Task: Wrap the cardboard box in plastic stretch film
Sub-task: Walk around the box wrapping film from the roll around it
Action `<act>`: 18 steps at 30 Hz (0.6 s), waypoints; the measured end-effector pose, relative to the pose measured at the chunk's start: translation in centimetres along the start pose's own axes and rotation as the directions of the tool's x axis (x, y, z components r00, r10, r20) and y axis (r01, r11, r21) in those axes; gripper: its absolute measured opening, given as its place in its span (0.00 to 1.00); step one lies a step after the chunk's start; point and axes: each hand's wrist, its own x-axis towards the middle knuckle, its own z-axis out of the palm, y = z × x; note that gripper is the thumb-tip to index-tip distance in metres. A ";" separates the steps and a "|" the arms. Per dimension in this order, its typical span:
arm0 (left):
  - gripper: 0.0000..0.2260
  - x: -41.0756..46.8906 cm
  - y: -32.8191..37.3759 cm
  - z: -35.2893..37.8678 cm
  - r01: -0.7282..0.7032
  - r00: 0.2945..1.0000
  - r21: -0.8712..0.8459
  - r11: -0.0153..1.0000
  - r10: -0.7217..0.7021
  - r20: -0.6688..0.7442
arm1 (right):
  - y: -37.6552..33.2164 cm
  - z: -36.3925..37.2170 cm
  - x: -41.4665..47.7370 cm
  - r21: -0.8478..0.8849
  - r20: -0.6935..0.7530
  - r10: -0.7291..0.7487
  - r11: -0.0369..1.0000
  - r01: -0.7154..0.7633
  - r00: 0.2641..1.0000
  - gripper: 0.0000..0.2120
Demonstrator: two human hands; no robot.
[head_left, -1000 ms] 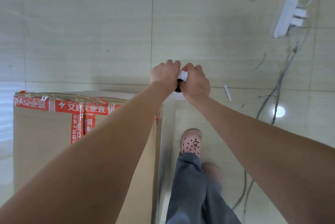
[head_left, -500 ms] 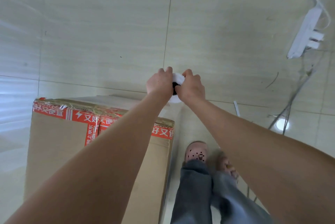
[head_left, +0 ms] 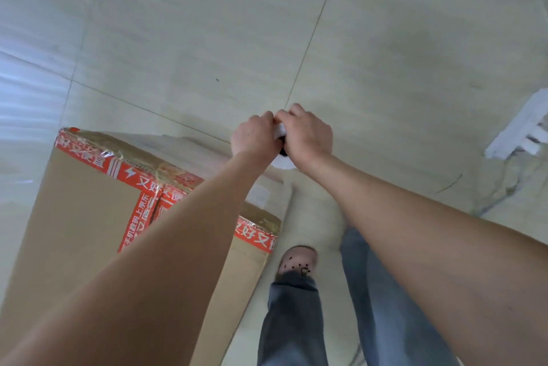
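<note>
The brown cardboard box with red printed tape (head_left: pixel 89 217) sits lower left, more tilted in the frame than half a second ago. The left hand (head_left: pixel 255 137) and right hand (head_left: pixel 308 135) still clench the white stretch-film roll (head_left: pixel 280 130) at centre. Across the pale beige floor tiles (head_left: pixel 207 24), the white power strip (head_left: pixel 516 137) (blurred) has slid to the right edge.

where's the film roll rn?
Head view, centre frame: the film roll is gripped between the left hand and right hand, held out just past the far right corner of the cardboard box, over the tiled floor.
</note>
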 end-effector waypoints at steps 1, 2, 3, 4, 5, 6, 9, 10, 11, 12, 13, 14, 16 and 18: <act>0.10 0.3 -0.4 -0.4 0.047 0.999 -0.007 0.999 -0.047 0.003 | -0.2 0.1 0.4 -0.024 0.002 -0.015 1.000 0.015 1.000 0.14; 0.11 0.5 -0.9 -0.7 0.097 0.995 -0.009 0.995 -0.097 0.010 | -0.4 0.1 0.7 -0.036 0.010 0.003 0.999 -0.003 1.000 0.16; 0.12 0.7 -1.2 -1.0 0.143 0.989 -0.010 0.990 -0.143 0.024 | -0.5 0.2 1.0 -0.012 0.029 0.065 0.998 -0.065 0.997 0.18; 0.14 0.9 -1.4 -1.3 0.179 0.983 -0.012 0.984 -0.178 0.034 | -0.6 0.3 1.2 0.053 0.060 0.159 0.985 -0.162 0.985 0.19; 0.14 1.0 -1.4 -1.4 0.195 0.980 -0.013 0.981 -0.195 0.032 | -0.7 0.3 1.4 0.146 0.106 0.255 0.952 -0.268 0.961 0.20; 0.14 1.1 -1.3 -1.4 0.187 0.982 -0.013 0.982 -0.186 0.021 | -0.7 0.4 1.6 0.237 0.153 0.323 0.906 -0.352 0.934 0.22; 0.15 1.6 -0.4 -0.9 0.044 0.999 0.029 0.999 -0.044 -0.003 | -0.6 0.7 2.0 0.341 0.185 0.373 0.843 -0.416 0.909 0.21; 0.15 1.8 -0.1 -0.8 0.004 1.000 0.045 0.999 -0.003 -0.008 | -0.5 0.7 2.2 0.346 0.166 0.370 0.846 -0.406 0.914 0.19; 0.15 2.1 0.1 -0.9 -0.018 1.000 0.053 0.998 0.019 -0.014 | -0.5 0.6 2.3 0.348 0.149 0.364 0.851 -0.393 0.919 0.17; 0.14 2.4 0.1 -1.0 -0.025 0.999 0.049 0.998 0.026 -0.024 | -0.4 0.5 2.5 0.345 0.139 0.352 0.859 -0.379 0.925 0.16; 0.13 2.6 0.0 -1.0 -0.022 0.999 0.035 0.999 0.023 -0.037 | -0.4 0.5 2.7 0.337 0.132 0.337 0.869 -0.361 0.932 0.15; 0.13 2.8 -0.2 -1.1 -0.010 0.999 0.012 1.000 0.011 -0.052 | -0.5 0.4 2.9 0.320 0.123 0.318 0.884 -0.340 0.940 0.15; 0.12 2.8 -1.0 -0.9 0.049 0.996 -0.068 0.996 -0.054 -0.070 | -1.0 0.2 3.5 0.242 0.100 0.250 0.933 -0.267 0.963 0.15; 0.12 2.6 -2.0 -0.7 0.157 0.983 -0.200 0.967 -0.173 -0.063 | -1.8 0.1 4.2 0.172 0.092 0.152 0.971 -0.166 0.984 0.16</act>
